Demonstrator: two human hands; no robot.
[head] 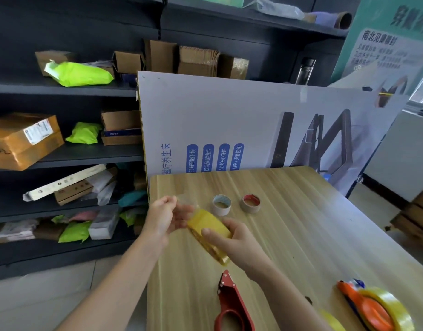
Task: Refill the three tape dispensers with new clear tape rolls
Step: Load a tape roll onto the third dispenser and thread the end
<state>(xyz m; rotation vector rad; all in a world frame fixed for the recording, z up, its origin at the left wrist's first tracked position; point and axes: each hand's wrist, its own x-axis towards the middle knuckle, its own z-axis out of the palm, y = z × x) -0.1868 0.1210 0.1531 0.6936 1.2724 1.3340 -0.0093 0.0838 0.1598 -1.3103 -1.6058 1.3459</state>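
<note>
My right hand (232, 240) grips a yellowish clear tape roll (209, 229) above the wooden table (301, 235). My left hand (163, 216) pinches the free end of the tape (184, 201), pulled out to the left of the roll. A red tape dispenser (232, 304) lies without a roll near the front edge. At the front right, an orange dispenser (368, 306) carries a clear tape roll (392, 309). Part of another yellowish roll (332, 321) shows at the bottom edge. Two spent cardboard cores, one with a pale inside (221, 204) and one with a red inside (251, 203), stand behind my hands.
A printed white board (229, 120) leans upright behind the table. Dark shelves (69, 154) at the left hold parcels, cartons and green bags. The table's left edge drops to the tiled floor (50, 295). Stacked wooden crates (418, 220) sit at the right.
</note>
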